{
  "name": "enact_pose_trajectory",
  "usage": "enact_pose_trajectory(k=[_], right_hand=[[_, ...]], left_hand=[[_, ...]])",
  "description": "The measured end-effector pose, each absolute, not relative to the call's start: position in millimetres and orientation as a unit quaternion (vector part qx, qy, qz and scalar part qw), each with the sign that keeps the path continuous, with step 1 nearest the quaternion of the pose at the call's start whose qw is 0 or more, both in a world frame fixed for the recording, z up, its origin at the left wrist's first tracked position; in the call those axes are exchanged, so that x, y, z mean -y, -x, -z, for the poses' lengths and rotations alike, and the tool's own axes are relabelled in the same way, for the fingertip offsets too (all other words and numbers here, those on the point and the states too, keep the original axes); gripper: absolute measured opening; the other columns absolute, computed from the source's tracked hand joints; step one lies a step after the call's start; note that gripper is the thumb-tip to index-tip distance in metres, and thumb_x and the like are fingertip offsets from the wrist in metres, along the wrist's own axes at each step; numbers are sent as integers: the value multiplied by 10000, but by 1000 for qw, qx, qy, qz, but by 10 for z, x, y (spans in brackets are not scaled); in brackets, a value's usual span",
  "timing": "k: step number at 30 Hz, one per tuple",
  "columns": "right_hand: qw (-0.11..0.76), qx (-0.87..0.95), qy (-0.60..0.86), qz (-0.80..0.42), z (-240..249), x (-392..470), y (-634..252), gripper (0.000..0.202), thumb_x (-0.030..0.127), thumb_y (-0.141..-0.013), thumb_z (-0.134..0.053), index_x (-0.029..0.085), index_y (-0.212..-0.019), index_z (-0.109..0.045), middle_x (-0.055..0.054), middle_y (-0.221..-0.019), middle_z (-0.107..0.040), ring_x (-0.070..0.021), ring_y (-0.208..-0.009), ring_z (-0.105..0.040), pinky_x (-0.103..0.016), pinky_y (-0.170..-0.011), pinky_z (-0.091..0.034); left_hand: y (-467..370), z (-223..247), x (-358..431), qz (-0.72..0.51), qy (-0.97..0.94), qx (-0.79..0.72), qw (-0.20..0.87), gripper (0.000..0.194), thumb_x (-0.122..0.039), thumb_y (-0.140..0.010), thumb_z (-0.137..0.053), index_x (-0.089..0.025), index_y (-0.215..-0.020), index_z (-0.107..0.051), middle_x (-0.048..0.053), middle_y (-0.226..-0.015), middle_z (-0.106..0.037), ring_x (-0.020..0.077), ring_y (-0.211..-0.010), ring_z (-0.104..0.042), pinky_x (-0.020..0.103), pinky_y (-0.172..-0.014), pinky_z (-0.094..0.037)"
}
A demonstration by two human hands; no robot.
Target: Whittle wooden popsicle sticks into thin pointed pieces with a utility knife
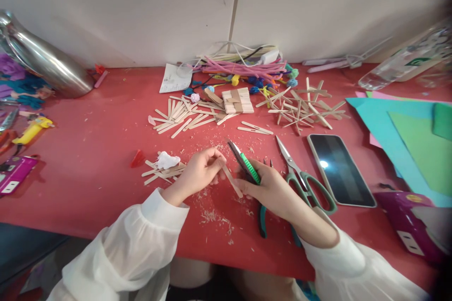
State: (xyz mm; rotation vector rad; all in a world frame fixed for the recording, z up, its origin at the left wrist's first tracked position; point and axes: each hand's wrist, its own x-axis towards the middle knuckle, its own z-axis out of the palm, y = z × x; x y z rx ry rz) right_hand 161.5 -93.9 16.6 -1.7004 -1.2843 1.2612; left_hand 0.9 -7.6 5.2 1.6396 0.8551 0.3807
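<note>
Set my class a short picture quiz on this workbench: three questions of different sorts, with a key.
1. True or false: the phone lies to the right of the scissors.
2. Choose one: the lump on the small stick pile is (A) pink, (B) white, (C) yellow.
3. Fill the gap: while the left hand pinches a wooden stick, the right hand holds a tool with a ____ grip.

Key: 1. True. 2. B. 3. Green.
</note>
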Motion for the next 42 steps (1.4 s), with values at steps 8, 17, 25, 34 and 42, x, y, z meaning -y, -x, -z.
enact_pose_trajectory(k=[8, 17, 25, 34, 42], right_hand=[[383, 499, 690, -359, -241, 1034, -1793, 193, 393, -815, -490, 201, -824, -499, 45, -614, -487, -106, -548, -478, -236, -512, -392], [257, 591, 747, -165, -271, 1543, -1822, 382, 370, -839, -478, 182, -1170, -510, -62, -909, -693, -182, -772, -664, -248, -602, -527], [148, 725, 672, -29, -334, 1601, -1620, 378, 197, -887, -336, 136, -1166, -583, -70, -872, -715, -134, -543, -666, -207, -370, -489], [117, 739, 664, 14, -406, 1591, -1556, 383, 182, -891, -312, 139, -1099, -631, -21, -741, -703, -90, -385, -586, -194, -287, -409], [86, 753, 649, 65, -458, 1559, -1506, 406, 109, -830, -306, 106, -1048, -648, 24, -567, -614, -74, -264, -483, -222, -225, -305]], left_hand=[[14, -75, 26, -123, -849, -409, 310, 315, -397, -878, -453, -147, -1065, -491, 15, -729, -594, 157, -640, -573, 288, -607, -440], [262, -148, 353, -42, -971, -187, 140, 641, -604, -780, -480, -143, -1225, -482, 212, -1287, -433, 344, -1179, -441, 484, -904, -420], [279, -60, 301, 46, -980, -93, 171, 858, -714, -676, -490, -218, -1361, -345, 191, -1471, -167, 371, -1349, -124, 522, -1031, -273], [263, -54, 244, 59, -980, -80, 170, 830, -684, -688, -522, -226, -1357, -342, 207, -1464, -179, 360, -1352, -100, 521, -1034, -256], [274, -34, 254, 53, -980, -83, 174, 819, -667, -693, -535, -233, -1359, -339, 184, -1478, -145, 349, -1358, -93, 504, -1053, -224]])
